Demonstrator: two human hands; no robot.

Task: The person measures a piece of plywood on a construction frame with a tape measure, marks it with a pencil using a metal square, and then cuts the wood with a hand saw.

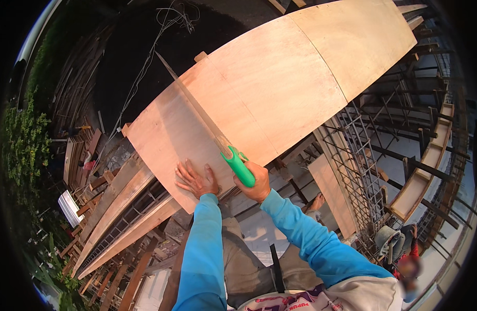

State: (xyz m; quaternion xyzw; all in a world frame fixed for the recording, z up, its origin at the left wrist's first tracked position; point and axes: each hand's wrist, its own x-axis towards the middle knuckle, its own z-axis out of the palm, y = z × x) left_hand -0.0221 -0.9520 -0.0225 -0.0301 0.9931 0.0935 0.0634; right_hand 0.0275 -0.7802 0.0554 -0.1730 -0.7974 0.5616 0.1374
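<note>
My right hand (258, 182) is wrapped round the green handle of a handsaw (201, 113). The long blade runs up and to the left across a pale plywood sheet (264, 67), its tip reaching past the sheet's far edge. Whether the teeth bite into the wood cannot be made out. Fingers spread, my left hand (197, 180) lies flat on the plywood near its lower left corner, left of the saw handle. A faint straight line crosses the sheet to the right of the blade.
Wooden formwork with a rebar cage (119, 228) runs below left. More rebar (360, 160) and a narrow plywood piece (334, 194) are at right. Tangled wire (176, 18) lies beyond the sheet. Another person (404, 256) is low at the right, well below.
</note>
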